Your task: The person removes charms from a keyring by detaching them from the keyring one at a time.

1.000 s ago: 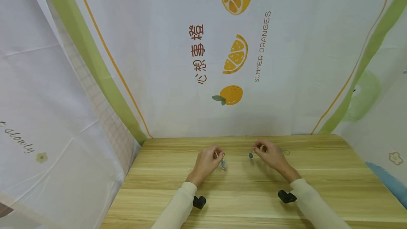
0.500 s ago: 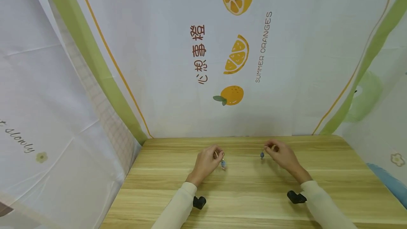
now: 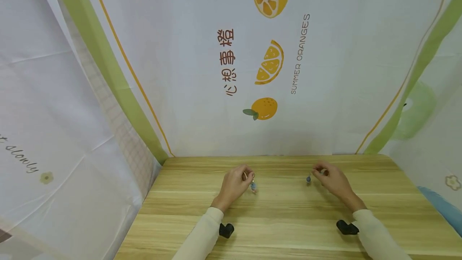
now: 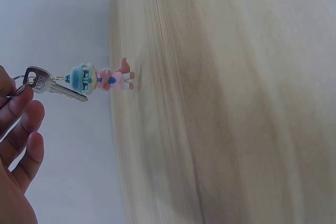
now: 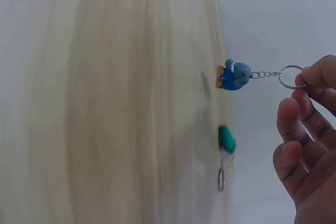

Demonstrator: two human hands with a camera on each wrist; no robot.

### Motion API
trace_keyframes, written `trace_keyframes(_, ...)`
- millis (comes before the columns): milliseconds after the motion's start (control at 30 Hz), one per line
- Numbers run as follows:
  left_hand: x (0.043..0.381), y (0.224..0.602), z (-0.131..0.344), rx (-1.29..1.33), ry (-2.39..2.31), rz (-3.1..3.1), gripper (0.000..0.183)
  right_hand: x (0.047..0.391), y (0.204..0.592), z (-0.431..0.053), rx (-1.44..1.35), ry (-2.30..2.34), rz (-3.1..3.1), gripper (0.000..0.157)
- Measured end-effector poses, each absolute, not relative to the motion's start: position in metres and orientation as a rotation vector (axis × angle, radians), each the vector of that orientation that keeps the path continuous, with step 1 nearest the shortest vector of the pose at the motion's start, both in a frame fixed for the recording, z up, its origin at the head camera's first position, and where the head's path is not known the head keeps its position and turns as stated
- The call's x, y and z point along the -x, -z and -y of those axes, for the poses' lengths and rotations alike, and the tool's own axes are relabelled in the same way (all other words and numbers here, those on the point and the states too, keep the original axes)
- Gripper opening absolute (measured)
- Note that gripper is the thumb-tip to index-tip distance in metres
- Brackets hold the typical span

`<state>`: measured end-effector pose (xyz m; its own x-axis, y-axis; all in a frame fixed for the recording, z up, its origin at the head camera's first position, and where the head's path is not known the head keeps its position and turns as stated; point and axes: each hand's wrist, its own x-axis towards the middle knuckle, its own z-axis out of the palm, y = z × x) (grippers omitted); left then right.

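Note:
In the head view my left hand [image 3: 234,184] pinches a metal ring above the table. From it hang a silver key [image 4: 52,85] and a small figurine keychain [image 4: 106,78] with a light blue hat and a pink body. My right hand [image 3: 336,182], to the right, pinches the ring of another keychain, a blue elephant [image 5: 234,75] with orange feet, hanging on a short chain. In the right wrist view no key shows on that ring. A green keychain [image 5: 226,140] with its own ring lies on the table near the right hand, mostly hidden by it in the head view.
The wooden table [image 3: 274,220] ends at the back against a white cloth [image 3: 195,123] printed with oranges and lettering. Cloth also hangs at both sides. Black wrist mounts [image 3: 226,230] stick out from the cream sleeves [image 3: 202,234].
My right hand has moved to the right with the elephant keychain, away from the left hand, and now covers the keychain ring seen earlier on the table. The left hand stays put.

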<state>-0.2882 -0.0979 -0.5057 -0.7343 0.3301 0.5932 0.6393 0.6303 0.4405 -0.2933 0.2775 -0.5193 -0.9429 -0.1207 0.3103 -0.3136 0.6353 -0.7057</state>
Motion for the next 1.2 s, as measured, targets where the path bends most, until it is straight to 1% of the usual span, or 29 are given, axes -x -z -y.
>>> trace_keyframes(333,0.288,0.505,0.095,0.75,0.889,2.406,0.005,0.288,0.526,-0.3,-0.33,-1.16,2.614,0.022)
trace_keyframes(900,0.288,0.506,0.098,0.746,0.881,2.398,0.006,0.284,0.533,-0.32,-0.208,-1.015,2.677,0.016)
trace_keyframes(967,0.288,0.505,0.098,0.743,0.883,2.403,0.006,0.284,0.534,-0.321,-0.183,-0.981,2.695,0.018)
trace_keyframes(1133,0.287,0.504,0.098,0.74,0.884,2.398,0.006,0.286,0.536,-0.327,-0.108,-0.929,2.76,0.029)
trace_keyframes(1200,0.287,0.504,0.098,0.742,0.88,2.393,0.005,0.287,0.537,-0.329,-0.077,-0.909,2.791,0.03)
